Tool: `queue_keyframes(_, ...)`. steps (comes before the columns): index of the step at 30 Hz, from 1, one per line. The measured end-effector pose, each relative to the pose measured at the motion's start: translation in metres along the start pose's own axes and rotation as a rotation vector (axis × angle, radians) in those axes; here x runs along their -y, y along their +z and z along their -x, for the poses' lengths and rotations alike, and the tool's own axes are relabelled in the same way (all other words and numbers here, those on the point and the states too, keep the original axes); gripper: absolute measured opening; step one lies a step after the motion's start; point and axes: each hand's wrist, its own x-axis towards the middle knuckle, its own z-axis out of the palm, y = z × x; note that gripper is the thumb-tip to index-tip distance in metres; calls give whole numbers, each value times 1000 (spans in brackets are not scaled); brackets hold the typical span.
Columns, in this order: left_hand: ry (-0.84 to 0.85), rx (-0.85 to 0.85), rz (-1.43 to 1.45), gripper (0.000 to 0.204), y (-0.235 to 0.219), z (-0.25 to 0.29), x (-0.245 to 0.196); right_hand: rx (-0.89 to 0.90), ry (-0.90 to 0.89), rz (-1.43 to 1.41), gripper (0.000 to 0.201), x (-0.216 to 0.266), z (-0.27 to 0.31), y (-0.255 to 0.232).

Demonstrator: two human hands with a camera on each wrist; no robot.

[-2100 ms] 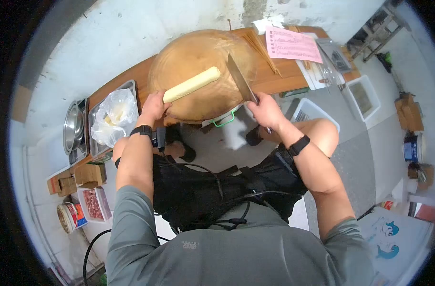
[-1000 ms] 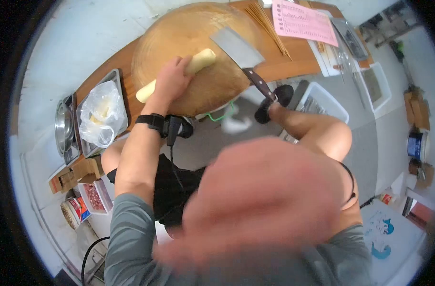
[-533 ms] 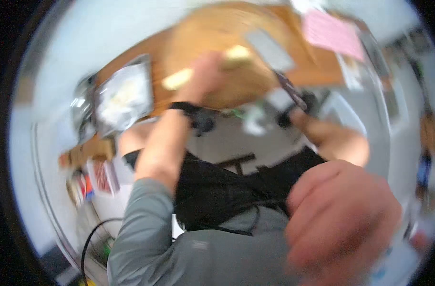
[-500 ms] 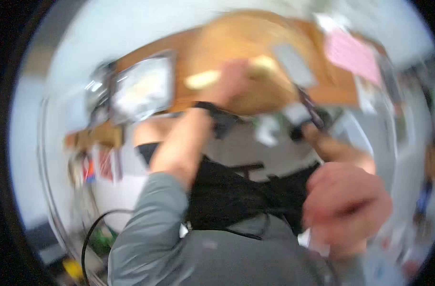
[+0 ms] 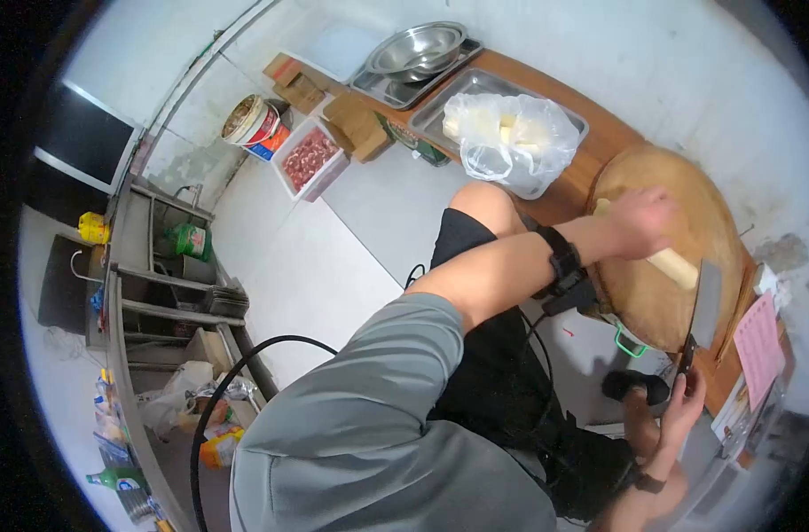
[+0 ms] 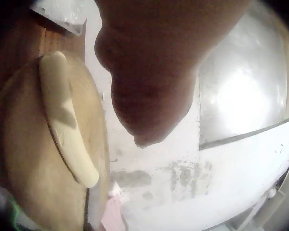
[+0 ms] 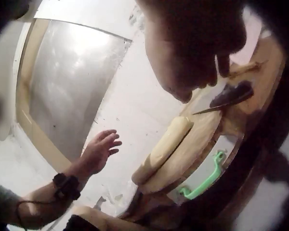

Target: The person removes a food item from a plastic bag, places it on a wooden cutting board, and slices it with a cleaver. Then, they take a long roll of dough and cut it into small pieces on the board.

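A pale yellow cylindrical roll (image 5: 673,268) lies on a thick round wooden chopping board (image 5: 640,293). My left hand (image 5: 640,222) overlaps the roll in the head view. The right wrist view shows this left hand (image 7: 98,151) raised apart from the roll, fingers loosely bent and holding nothing. A cleaver (image 5: 708,301) rests at the board's right edge, its dark handle jutting toward me. Right at the handle's end is my right hand (image 5: 682,412). In the right wrist view my right hand (image 7: 192,48) hovers over the cleaver (image 7: 233,94), its fingers not wrapped around the handle.
Left of the board, a metal tray (image 5: 435,111) bears a plastic bag (image 5: 520,146) with pale pieces inside. Steel bowls (image 5: 418,51) stand beyond it. A pink sheet (image 5: 759,346) and thin sticks lie to the right. A tub of meat chunks (image 5: 309,164) sits on the floor.
The cleaver was held, then laid on the board. My right hand rose close to the head camera, then came down by the handle. My left hand lifted off the roll. The head view swung left.
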Motion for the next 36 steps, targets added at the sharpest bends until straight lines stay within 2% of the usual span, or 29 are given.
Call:
queue_keyframes(1,-46,-8,4,48,-5,4,3,30,179,-181,33,3,0,-1)
queue_keyframes(4,-48,-105,78,46,-20,13,11,73,135,-155,34,-11,-1,6)
queue_keyframes(6,-64,-126,112,44,-30,15,9,60,142,-243,34,-18,-3,9)
queue_keyframes(8,-79,-137,162,43,-34,21,6,257,240,-441,35,16,-4,-3)
queue_keyframes(9,-74,-152,170,42,-35,22,6,245,249,-424,35,37,-4,-10)
queue_keyframes(11,-19,-220,158,38,-28,23,12,431,84,-930,50,90,-3,-22)
queue_keyframes(13,-37,-198,189,36,-24,26,8,544,-61,-1114,67,158,1,-37)
queue_keyframes(14,-60,-174,201,33,-24,30,6,509,-170,-1119,80,202,13,-43)
queue_keyframes(15,127,-201,2,32,-27,34,6,647,-366,-963,88,236,6,-56)
queue_keyframes(16,333,-221,-170,30,-27,34,7,639,-408,-1148,87,264,18,-53)
queue_keyframes(17,253,-272,93,30,-19,32,12,685,-521,-1246,86,283,22,-55)
queue_keyframes(18,124,-208,40,28,-21,34,3,742,-621,-1366,84,295,26,-56)
queue_keyframes(19,119,-176,87,26,-23,35,-1,771,-693,-1467,83,308,30,-55)
queue_keyframes(21,8,-61,103,34,-36,35,-18,781,-746,-1611,80,323,34,-53)
queue_keyframes(22,26,-50,127,34,-37,35,-22,785,-762,-1636,78,326,37,-56)
queue_keyframes(24,-94,-13,254,33,-39,42,-23,759,-747,-1648,76,324,38,-62)
queue_keyframes(26,-88,15,216,33,-39,41,-26,733,-731,-1654,73,322,38,-64)
queue_keyframes(28,-171,27,297,28,-34,44,-23,714,-711,-1648,70,319,38,-69)
queue_keyframes(30,-96,2,261,31,-40,44,-19,696,-702,-1648,67,320,39,-74)
queue_keyframes(33,-152,83,255,30,-26,43,-28,639,-694,-1670,63,315,39,-77)
queue_keyframes(36,-135,42,322,30,-20,45,-28,610,-703,-1706,58,308,43,-79)
